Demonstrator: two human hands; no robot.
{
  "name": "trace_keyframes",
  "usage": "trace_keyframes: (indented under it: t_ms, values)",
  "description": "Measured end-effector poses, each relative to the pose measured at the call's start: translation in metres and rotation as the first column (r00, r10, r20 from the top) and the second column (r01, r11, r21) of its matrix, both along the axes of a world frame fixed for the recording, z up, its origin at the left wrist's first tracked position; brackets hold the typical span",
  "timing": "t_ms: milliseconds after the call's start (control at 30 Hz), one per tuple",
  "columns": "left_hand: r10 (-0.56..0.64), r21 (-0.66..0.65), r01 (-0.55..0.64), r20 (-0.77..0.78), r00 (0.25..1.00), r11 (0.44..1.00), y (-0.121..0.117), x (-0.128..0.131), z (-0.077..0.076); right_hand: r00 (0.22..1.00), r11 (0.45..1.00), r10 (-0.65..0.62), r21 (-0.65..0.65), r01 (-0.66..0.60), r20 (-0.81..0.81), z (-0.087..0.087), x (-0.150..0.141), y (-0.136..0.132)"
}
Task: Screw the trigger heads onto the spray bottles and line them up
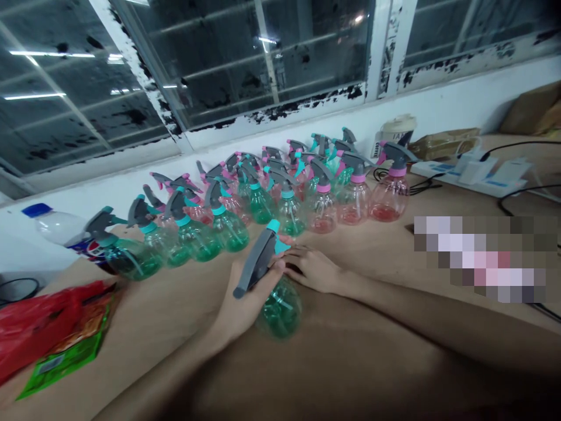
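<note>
Green spray bottle (279, 309) before bottle rows (258, 202)

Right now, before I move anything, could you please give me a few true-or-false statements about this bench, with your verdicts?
1. The left hand grips a green spray bottle. True.
2. The right hand holds a pink-tinted spray bottle. False: it is at the green bottle's teal nozzle.
3. A plastic bottle with a blue cap sits beyond the left end of the rows of spray bottles. True.
4. The white power strip sits on the floor. False: it is on the brown tabletop.
</note>
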State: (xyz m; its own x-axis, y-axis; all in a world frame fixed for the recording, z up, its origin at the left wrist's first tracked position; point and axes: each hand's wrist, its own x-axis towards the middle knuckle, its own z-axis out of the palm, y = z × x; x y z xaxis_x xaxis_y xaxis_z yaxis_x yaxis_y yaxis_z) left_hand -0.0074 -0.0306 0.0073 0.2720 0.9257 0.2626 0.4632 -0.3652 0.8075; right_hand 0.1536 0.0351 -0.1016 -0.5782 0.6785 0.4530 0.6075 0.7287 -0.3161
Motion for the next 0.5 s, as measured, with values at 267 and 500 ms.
trace_keyframes:
  t_ms: [267,500]
  values:
    - [-0.011,0.057,0.015,-0.068,0.998,0.998,-0.0065,-0.0031,0.0068,1.0,1.0,-0.026,-0.005,0.026,0.006,0.0001,0.0004,-0.0026]
    - [-0.032,0.044,0.034,-0.044,0.999,0.998,-0.0029,-0.0059,0.0023,1.0,1.0,-0.005,-0.007,0.005,0.017,-0.0001,0.0015,-0.0027]
